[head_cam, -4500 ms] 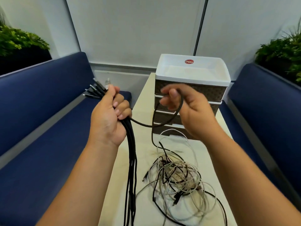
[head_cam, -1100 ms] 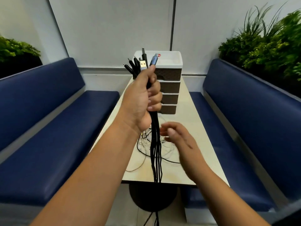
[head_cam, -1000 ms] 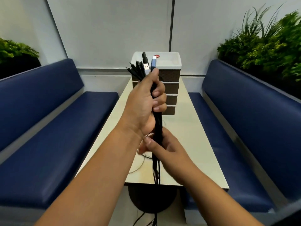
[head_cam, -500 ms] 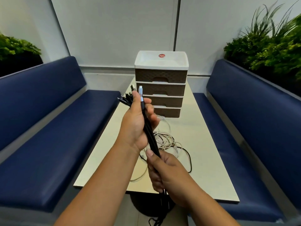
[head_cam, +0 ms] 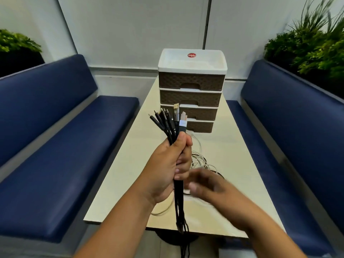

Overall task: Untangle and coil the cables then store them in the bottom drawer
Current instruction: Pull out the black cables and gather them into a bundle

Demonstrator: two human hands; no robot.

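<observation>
Left hand (head_cam: 168, 165) grips the black cables (head_cam: 178, 202) upright; blurred right hand (head_cam: 206, 185) seems loosely open beside them.

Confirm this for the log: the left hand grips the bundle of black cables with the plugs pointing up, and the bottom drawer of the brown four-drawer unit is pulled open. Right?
One detail is wrong. In the head view the left hand does have its grip on the bundle of black cables, plugs up, but the bottom drawer of the brown four-drawer unit is closed, like the three above it.
</observation>
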